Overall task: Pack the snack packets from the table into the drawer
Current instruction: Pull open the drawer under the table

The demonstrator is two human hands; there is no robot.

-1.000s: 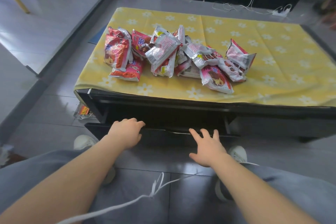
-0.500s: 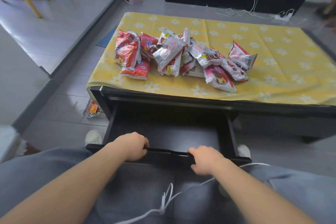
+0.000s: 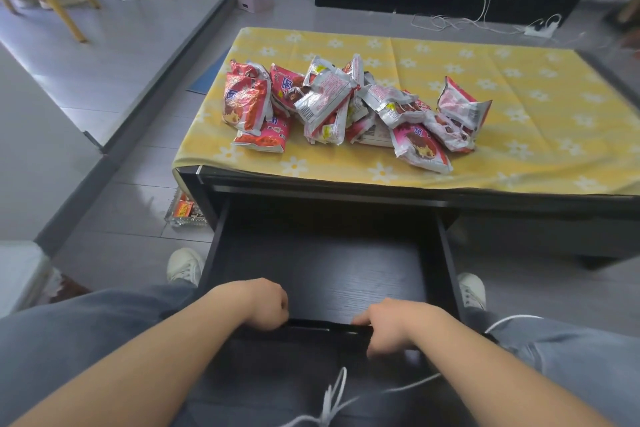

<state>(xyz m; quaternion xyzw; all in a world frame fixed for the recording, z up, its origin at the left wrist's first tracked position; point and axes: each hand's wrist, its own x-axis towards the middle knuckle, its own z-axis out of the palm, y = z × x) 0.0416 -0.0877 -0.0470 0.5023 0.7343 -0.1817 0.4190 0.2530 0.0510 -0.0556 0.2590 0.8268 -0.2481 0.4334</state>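
Both hands, left hand point(image 3: 263, 303) and right hand point(image 3: 393, 326), are clenched on the black wooden drawer's front edge point(image 3: 325, 324); beyond the fingers, crinkled red-and-silver snack packets point(image 3: 346, 107) are heaped on the yellow-clothed worktop point(image 3: 519, 80).

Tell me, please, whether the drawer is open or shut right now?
Open: the drawer is pulled out, its dark floor bare, both hands gripping its front edge.

Bright, even daylight; glare on the floor tiles point(image 3: 114, 55) (upper left); edges bend and blur slightly.
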